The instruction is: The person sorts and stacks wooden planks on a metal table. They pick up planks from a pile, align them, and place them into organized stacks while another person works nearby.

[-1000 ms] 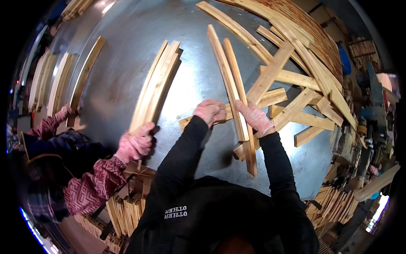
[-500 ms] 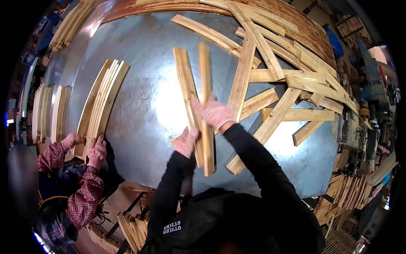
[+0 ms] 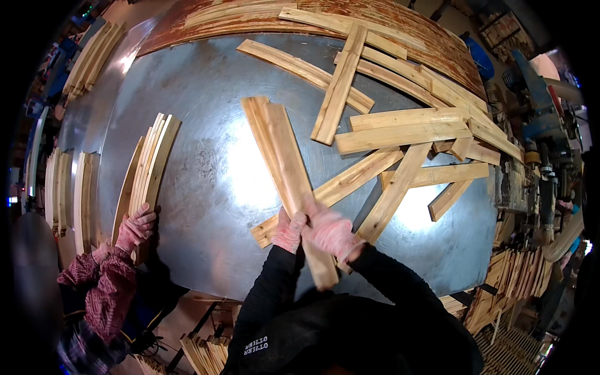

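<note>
Two long wooden boards (image 3: pixel 292 164) lie nearly flush against each other and slant across the metal table (image 3: pixel 206 206) in front of me. My left hand (image 3: pixel 289 231), in a pinkish glove, grips their left edge near the lower end. From the right side, my right hand (image 3: pixel 329 232), in a similar glove and smeared by motion, closes over the upper board. Its fingertips are blurred. A further loose board (image 3: pixel 359 175) passes beneath the held pair, its end showing to the left of my left hand.
A loose pile of boards (image 3: pixel 406 132) covers the table's right and far side. At left, a co-worker's gloved hand (image 3: pixel 135 226) holds a bundle of boards (image 3: pixel 153 164) on edge. More bundles (image 3: pixel 82 200) stand farther left. Machinery (image 3: pixel 547 162) lines the right side.
The right-hand board has turned from its edge to its face and now overlaps the other. Both hands and boards moved nearer me. The co-worker's hands shifted on the bundle.
</note>
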A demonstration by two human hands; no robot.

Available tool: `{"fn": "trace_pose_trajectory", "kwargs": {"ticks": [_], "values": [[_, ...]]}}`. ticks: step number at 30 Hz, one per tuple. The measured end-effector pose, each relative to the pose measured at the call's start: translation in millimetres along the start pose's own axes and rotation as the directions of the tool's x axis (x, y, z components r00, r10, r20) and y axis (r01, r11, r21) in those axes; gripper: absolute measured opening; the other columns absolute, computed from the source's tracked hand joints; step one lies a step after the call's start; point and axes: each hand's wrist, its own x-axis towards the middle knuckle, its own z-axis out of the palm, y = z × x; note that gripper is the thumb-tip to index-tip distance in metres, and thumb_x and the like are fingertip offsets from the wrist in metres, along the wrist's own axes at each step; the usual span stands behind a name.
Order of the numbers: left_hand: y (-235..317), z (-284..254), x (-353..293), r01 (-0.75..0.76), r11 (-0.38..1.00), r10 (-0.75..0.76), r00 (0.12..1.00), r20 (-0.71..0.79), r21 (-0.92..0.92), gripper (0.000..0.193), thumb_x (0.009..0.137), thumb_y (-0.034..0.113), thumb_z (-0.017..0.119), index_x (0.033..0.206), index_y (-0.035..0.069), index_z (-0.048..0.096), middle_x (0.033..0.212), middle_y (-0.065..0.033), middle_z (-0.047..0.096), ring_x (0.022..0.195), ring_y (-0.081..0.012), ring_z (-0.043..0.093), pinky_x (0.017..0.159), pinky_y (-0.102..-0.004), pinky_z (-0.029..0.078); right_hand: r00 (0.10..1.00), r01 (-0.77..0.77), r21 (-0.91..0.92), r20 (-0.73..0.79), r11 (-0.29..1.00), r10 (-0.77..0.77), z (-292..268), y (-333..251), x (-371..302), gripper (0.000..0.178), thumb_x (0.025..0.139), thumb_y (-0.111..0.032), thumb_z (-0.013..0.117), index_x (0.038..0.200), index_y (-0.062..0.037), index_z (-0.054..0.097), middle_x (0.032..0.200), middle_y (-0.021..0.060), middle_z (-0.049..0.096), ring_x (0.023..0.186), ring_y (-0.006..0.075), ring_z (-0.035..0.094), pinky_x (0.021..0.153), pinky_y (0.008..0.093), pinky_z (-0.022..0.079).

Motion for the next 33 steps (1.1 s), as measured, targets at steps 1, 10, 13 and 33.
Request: {"fn": "trace_pose_trajectory", "kwargs": {"ticks": [1,10,13,33], "values": [[3.6,-3.0,0.9,0.043,0.997,-0.042,0.999,-0.026,0.058,0.062,0.09,0.032,0.072,0.137,0.0,0.047,0.117,-0.0055,0.062,0.103,-0.0137,0.058,0.091,-0.03,0.047,0.983,-0.006,-0.006,0.185,1.0,0.007,-24.9,-22.5,-1.6,0.072,0.091,-0.033,0.062,0.15,-0.0044,0.03,0.148,0.0303,0.037,0.13,0.0426,0.047,0.107,0.0469,0.042],[-11.5,7.9,9.4,0.12,0.932,-0.057,0.98,-0.189,0.341,0.06,0.085,0.029,0.075,0.132,0.002,0.052,0.111,-0.0092,0.067,0.099,-0.02,0.064,0.087,-0.0332,0.051,0.743,-0.426,0.248,-0.453,0.87,0.493,-44.7,-12.5,230.1,0.123,0.072,-0.069,0.071,0.155,0.0018,0.015,0.148,0.0435,0.026,0.134,0.047,0.043,0.109,0.0464,0.038],[-24.3,-9.0,2.4,0.116,0.868,0.034,0.956,-0.292,0.483,0.054,0.085,0.027,0.074,0.129,0.003,0.053,0.108,-0.009,0.068,0.096,-0.02,0.064,0.083,-0.0334,0.052,0.715,-0.536,0.105,-0.472,0.838,0.516,-24.9,-36.4,243.8,0.12,0.072,-0.057,0.074,0.156,0.0007,0.011,0.154,0.0407,0.018,0.141,0.0484,0.032,0.115,0.0487,0.029],[53.9,-9.4,30.7,0.142,0.987,-0.13,0.979,-0.158,0.071,0.065,0.079,0.024,0.079,0.131,-0.001,0.049,0.11,-0.0082,0.064,0.098,-0.0205,0.061,0.087,-0.034,0.051,0.95,-0.277,-0.002,0.151,0.961,0.274,-14.9,-25.1,33.6,0.081,0.086,-0.054,0.066,0.139,0.0022,0.044,0.117,0.0263,0.065,0.11,0.0425,0.062,0.099,0.0448,0.048]]}}
